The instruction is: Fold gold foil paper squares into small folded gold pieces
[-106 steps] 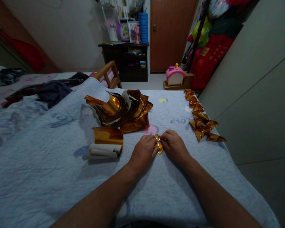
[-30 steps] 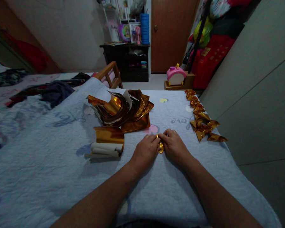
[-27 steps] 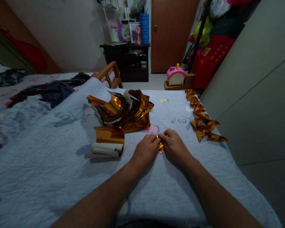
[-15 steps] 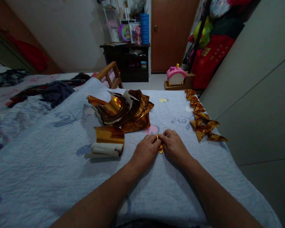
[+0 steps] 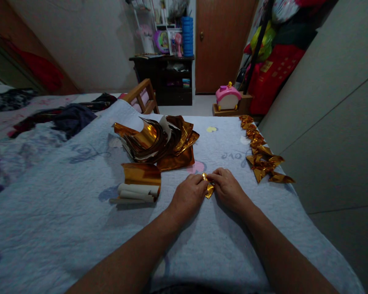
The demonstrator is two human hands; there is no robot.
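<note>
A small folded piece of gold foil paper (image 5: 208, 188) rests on the pale blue bedspread (image 5: 79, 220), pinched between both hands. My left hand (image 5: 187, 196) grips its left side with curled fingers. My right hand (image 5: 228, 188) holds its right side, fingertips pressed together. Beyond the hands lies a loose heap of gold foil sheets (image 5: 156, 141). A curled gold sheet on rolled white paper (image 5: 138, 183) sits to the left of my left hand.
A row of several folded gold pieces (image 5: 260, 153) runs along the bed's right edge, beside a grey cupboard wall (image 5: 331, 114). Dark clothes (image 5: 70, 116) lie at the far left. A wooden chair (image 5: 141, 98), dark shelf and pink toy house (image 5: 227, 96) stand beyond the bed.
The hands stayed in place and kept working the small gold piece; the fingers drew together over it, then parted slightly, so more foil shows now.
</note>
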